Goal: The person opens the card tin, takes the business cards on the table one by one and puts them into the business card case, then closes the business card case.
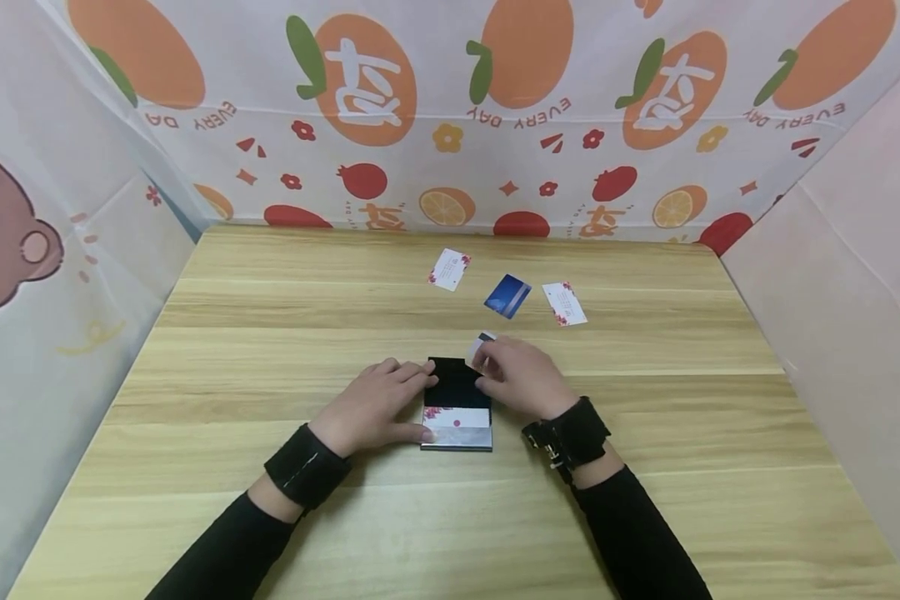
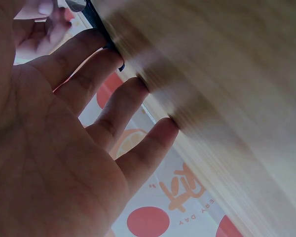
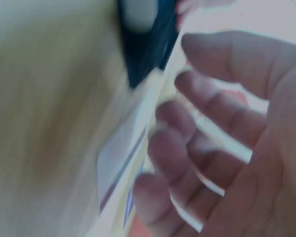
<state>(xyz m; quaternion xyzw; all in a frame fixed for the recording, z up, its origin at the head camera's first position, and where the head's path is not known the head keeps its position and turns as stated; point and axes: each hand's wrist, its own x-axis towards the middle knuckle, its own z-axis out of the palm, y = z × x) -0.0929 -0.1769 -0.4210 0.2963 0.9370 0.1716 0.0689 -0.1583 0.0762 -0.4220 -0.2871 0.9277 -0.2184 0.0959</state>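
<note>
An unfolded black card case (image 1: 456, 385) lies before me, a white card with pink flowers (image 1: 467, 417) in its near half. My left hand (image 1: 378, 404) rests at its left side, thumb on the near half and fingertips at the edge of the far half. In the left wrist view the fingers (image 2: 123, 113) are spread, with tips against the wood. My right hand (image 1: 528, 375) hovers at the case's far right corner, over a white card with a dark stripe (image 1: 483, 338). In the right wrist view its fingers are loosely bent beside that card (image 3: 121, 148), with nothing between thumb and index.
Beyond the hands, a blue card (image 1: 507, 297) lies between two white floral cards, one on the left (image 1: 450, 269) and one on the right (image 1: 565, 303). The wooden table (image 1: 270, 292) ends at a fruit-print cloth (image 1: 450, 167), with cloth on both sides too.
</note>
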